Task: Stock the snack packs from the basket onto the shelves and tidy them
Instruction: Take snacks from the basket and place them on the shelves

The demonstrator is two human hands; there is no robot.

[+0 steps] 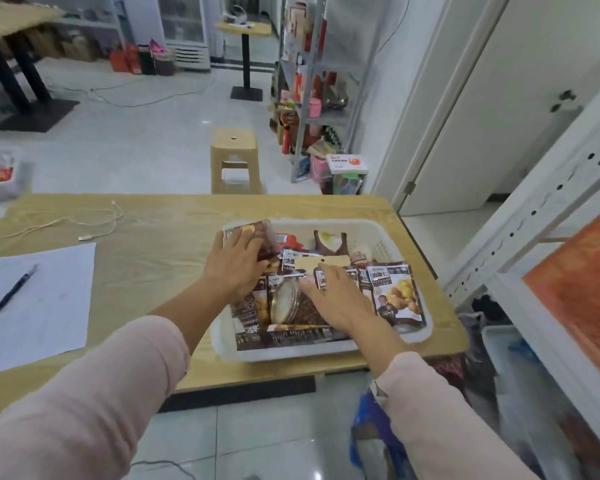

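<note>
Tiled-floor room, wooden table [153,230] in the foreground. White plastic basket [373,227] sits on the table, with perforated walls and rounded corners. It's full of snack packs [395,292] lying flat and overlapping. Most are dark glossy pouches with a white label band of black characters on top and a photo of yellow nuts below. One pouch at the basket's right side shows its whole front. Among them is a round clear-lidded tub [284,303] on its side with brown contents, and a beige hang-tag card [323,262] near the basket's middle.

Left hand [234,261] is at the basket's far-left corner. Its fingers spread over a reddish-brown pack [267,237] with the thumb tucked at its lower edge, grasping it; the pack tilts up over the rim. Right hand [336,296] is in the basket's middle, fingers straight and laid flat on the pouches, grasping nothing. Both sleeves are pale pink.

Left of the basket on the table: a white paper sheet [39,306] with a dark pen [14,289] on it, and a thin white cable [84,223] beyond that. Behind the basket, past the table edge, stands a tan plastic stool [234,161]. Further back is a metal shelf unit [312,81] crowded with goods. Right of the basket is a white rack [534,216] with a perforated upright.
</note>
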